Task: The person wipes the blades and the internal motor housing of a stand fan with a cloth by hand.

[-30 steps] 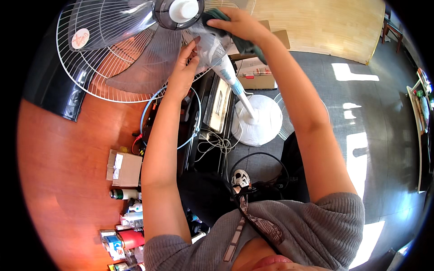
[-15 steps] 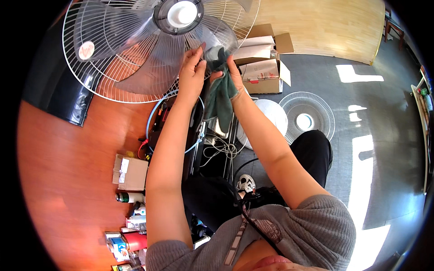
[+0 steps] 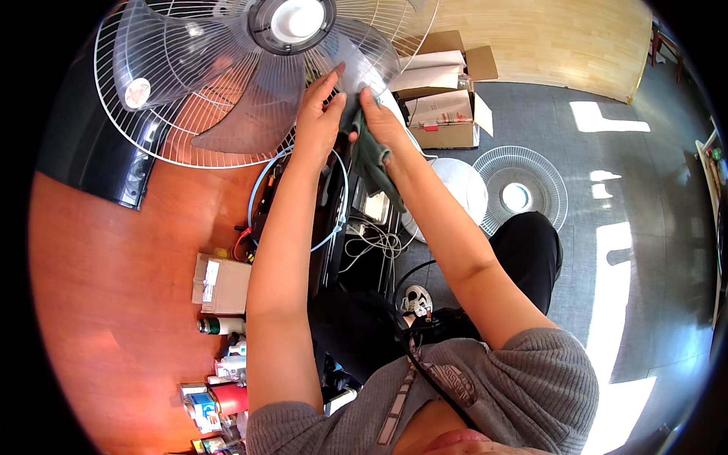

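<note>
A large fan with see-through grey blades (image 3: pixel 262 106) and a white wire guard (image 3: pixel 182 161) behind them fills the upper left. Its round white hub (image 3: pixel 297 20) is at the top. My left hand (image 3: pixel 317 121) is at the lower edge of the right-hand blade (image 3: pixel 368 53), fingers stretched out and thumb apart. Beside it, my right hand (image 3: pixel 385 127) grips a dark green cloth (image 3: pixel 371 159) against the same blade, thumb on top. The cloth's loose end hangs below the palm. Part of the cloth is hidden by the fingers.
Under my arms lie a pale blue hoop (image 3: pixel 347 186) and tangled white cables (image 3: pixel 379 241). An open cardboard box (image 3: pixel 447 136), a white round base (image 3: pixel 457 193) and another fan guard (image 3: pixel 552 178) stand on the grey floor. A small carton (image 3: pixel 227 287) and several bottles sit on the wooden tabletop (image 3: pixel 114 288).
My right hand has slid slightly down and left with the cloth, which now bunches more under the palm. The left hand has shifted up slightly. The whole view has moved a little.
</note>
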`<state>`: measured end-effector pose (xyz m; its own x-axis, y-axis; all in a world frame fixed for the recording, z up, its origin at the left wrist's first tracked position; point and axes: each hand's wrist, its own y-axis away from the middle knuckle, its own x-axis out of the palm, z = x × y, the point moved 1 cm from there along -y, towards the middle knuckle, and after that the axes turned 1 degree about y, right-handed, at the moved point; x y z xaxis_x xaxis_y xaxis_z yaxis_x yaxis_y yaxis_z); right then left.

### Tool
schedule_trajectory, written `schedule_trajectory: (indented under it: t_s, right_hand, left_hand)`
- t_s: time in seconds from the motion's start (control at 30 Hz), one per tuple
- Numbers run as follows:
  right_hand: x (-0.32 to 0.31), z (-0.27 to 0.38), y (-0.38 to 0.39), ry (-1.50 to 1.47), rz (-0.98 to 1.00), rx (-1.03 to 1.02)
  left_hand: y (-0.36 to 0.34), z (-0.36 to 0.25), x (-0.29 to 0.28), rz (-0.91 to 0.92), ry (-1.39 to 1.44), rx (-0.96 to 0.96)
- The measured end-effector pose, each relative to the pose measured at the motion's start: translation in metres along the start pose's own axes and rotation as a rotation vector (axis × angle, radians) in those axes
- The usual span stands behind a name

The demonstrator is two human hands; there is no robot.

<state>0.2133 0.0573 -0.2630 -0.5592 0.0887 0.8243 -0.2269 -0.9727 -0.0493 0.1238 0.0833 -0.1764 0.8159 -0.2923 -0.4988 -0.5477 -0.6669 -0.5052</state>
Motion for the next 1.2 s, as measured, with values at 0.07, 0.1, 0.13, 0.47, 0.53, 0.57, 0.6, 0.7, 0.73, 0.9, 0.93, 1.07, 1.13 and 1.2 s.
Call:
schedule_trajectory:
  t_s: [0.07, 0.1, 0.13, 0.47, 0.53, 0.57, 0.6, 0.7, 0.73, 0.9, 0.93, 1.07, 1.13, 1.2]
  right_hand:
    - [0.005, -0.004, 0.006, 0.054, -0.034, -0.035]
    - [0.002, -0.006, 0.012, 0.089, -0.104, -0.043]
    - [0.000, -0.007, 0.018, 0.126, -0.167, -0.054]
    - [0.012, 0.017, 0.036, 1.129, -0.311, -1.286]
    - [0.013, 0.007, 0.039, 1.318, -0.300, -1.225]
    - [0.011, 0.000, 0.042, 1.326, -0.277, -1.253]
    - [0.009, -0.005, 0.046, 1.334, -0.253, -1.281]
    - [0.005, -0.001, 0.049, 1.391, -0.208, -1.375]
    - [0.001, 0.004, 0.043, 1.426, -0.197, -1.421]
    - [0.033, 0.075, 0.015, 1.431, -0.171, -1.614]
    - [0.038, 0.079, 0.016, 1.468, -0.162, -1.638]
    - [0.028, 0.056, 0.015, 1.424, 0.008, -1.601]
    - [0.019, 0.040, 0.025, 1.374, 0.078, -1.515]
    - [0.006, 0.034, 0.034, 1.358, 0.105, -1.502]
  left_hand:
    - [0.002, -0.019, 0.006, 0.049, 0.174, -0.210]
    - [0.003, -0.014, 0.007, 0.071, 0.209, -0.198]
    - [0.000, -0.010, 0.006, 0.087, 0.242, -0.178]
    - [0.008, -0.013, 0.000, 0.254, 0.585, -0.227]
    - [0.008, -0.020, 0.000, 0.227, 0.613, -0.278]
    - [0.008, -0.018, -0.001, 0.232, 0.634, -0.269]
    - [0.007, -0.013, -0.002, 0.237, 0.656, -0.261]
    - [0.006, -0.005, -0.003, 0.239, 0.683, -0.251]
    - [0.008, -0.004, -0.003, 0.239, 0.687, -0.252]
    - [0.014, -0.018, -0.001, 0.258, 0.684, -0.264]
    - [0.014, -0.018, -0.001, 0.261, 0.687, -0.260]
    - [0.014, -0.020, -0.004, 0.230, 0.670, -0.329]
    - [0.018, -0.024, -0.006, 0.209, 0.736, -0.349]
    - [0.019, -0.021, -0.012, 0.240, 0.784, -0.355]
